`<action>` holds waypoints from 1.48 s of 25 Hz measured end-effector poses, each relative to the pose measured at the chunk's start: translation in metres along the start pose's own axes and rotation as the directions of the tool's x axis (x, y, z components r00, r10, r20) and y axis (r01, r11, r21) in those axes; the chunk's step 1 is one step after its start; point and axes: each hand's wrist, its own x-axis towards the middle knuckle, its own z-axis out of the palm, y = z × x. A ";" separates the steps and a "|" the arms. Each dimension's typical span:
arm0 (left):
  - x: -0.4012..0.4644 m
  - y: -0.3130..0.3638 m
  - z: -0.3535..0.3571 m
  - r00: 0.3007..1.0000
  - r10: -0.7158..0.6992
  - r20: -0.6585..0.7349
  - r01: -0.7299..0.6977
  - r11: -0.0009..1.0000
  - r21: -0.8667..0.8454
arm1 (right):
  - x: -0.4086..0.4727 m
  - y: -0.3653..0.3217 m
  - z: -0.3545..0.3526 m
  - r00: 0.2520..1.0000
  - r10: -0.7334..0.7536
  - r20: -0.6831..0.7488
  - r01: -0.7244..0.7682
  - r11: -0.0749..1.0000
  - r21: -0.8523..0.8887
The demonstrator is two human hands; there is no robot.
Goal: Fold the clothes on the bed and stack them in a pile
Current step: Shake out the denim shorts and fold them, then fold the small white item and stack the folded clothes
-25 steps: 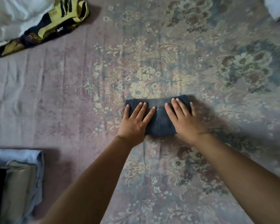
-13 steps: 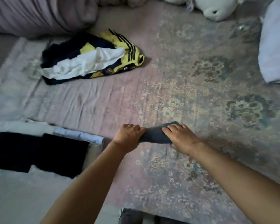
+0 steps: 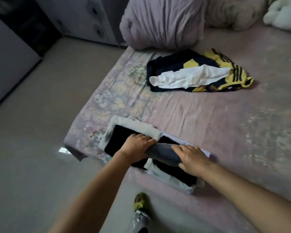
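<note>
The folded denim (image 3: 163, 153) is off the middle of the bed now and travels left, arriving over the stack of folded clothes (image 3: 151, 132) at the bed's near-left edge; a second ago it lay flat under two pressing palms, so the fold looks finished and stacking is under way. The left hand (image 3: 136, 145) curls around one end of the bundle, the right hand (image 3: 191, 158) wraps the other, fingers over the top, and whether it touches the pile yet I cannot tell. Farther up the bed (image 3: 242, 132), the yellow, navy and white heap (image 3: 196, 73) waits unfolded, so more work remains.
</note>
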 end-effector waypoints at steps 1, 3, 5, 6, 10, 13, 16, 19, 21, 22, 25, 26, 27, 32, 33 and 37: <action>-0.010 -0.038 0.012 1.000 -0.001 0.016 0.001 1.000 -0.006 | 0.027 -0.031 0.004 1.000 0.003 -0.001 -0.003 1.000 -0.004; -0.017 -0.096 0.024 0.999 0.043 -0.031 -0.044 0.999 -0.030 | 0.071 -0.070 0.006 0.998 0.033 -0.050 -0.035 0.999 -0.032; -0.012 -0.152 0.040 0.990 0.094 -0.107 -0.094 0.996 0.005 | 0.117 -0.098 0.011 0.988 0.083 -0.127 -0.089 0.995 -0.043; -0.009 -0.172 0.048 0.977 0.099 -0.190 -0.095 0.995 0.030 | 0.136 -0.107 0.014 0.981 0.107 -0.165 -0.116 0.992 -0.051; 0.002 -0.207 0.084 0.888 0.096 -0.450 -0.070 0.995 0.073 | 0.179 -0.126 0.042 0.896 0.100 -0.432 -0.213 0.952 -0.220; 0.000 -0.198 0.157 0.931 0.070 -0.359 -0.039 0.995 0.093 | 0.183 -0.138 0.105 0.933 0.171 -0.317 -0.256 0.934 -0.250; -0.014 -0.180 0.227 0.993 0.061 -0.101 -0.054 0.996 0.065 | 0.173 -0.154 0.175 0.961 0.195 -0.198 -0.242 0.936 -0.254; -0.021 -0.169 0.229 0.998 0.050 -0.047 -0.050 0.999 0.012 | 0.161 -0.165 0.181 0.953 0.255 -0.163 -0.278 0.951 -0.138; -0.018 -0.167 0.221 0.988 0.098 -0.119 -0.103 0.994 -0.039 | 0.160 -0.163 0.167 0.935 0.304 -0.180 -0.325 0.940 -0.100; -0.012 -0.167 0.214 0.988 0.105 -0.111 -0.112 0.992 -0.058 | 0.161 -0.158 0.162 0.933 0.326 -0.152 -0.340 0.938 -0.074; 0.010 -0.168 0.210 0.993 0.118 0.003 -0.118 0.993 0.011 | 0.174 -0.147 0.173 0.933 0.355 -0.067 -0.357 0.934 -0.020; 0.015 -0.167 0.215 0.992 0.108 0.073 -0.110 0.994 0.028 | 0.178 -0.148 0.172 0.928 0.369 -0.056 -0.368 0.929 0.022; 0.017 -0.168 0.215 0.984 0.072 0.160 -0.080 0.996 0.044 | 0.182 -0.147 0.169 0.932 0.360 -0.035 -0.358 0.932 0.048; 0.006 -0.167 0.180 0.991 0.100 0.085 -0.095 0.994 -0.059 | 0.177 -0.133 0.112 0.947 0.320 -0.013 -0.318 0.946 0.055; 0.005 -0.164 0.171 0.988 0.123 0.098 -0.118 0.992 -0.056 | 0.170 -0.124 0.106 0.949 0.313 -0.041 -0.309 0.949 0.067; 0.019 -0.129 0.132 0.985 0.163 0.065 -0.159 0.986 -0.050 | 0.150 -0.076 0.072 0.966 0.258 -0.025 -0.257 0.965 0.042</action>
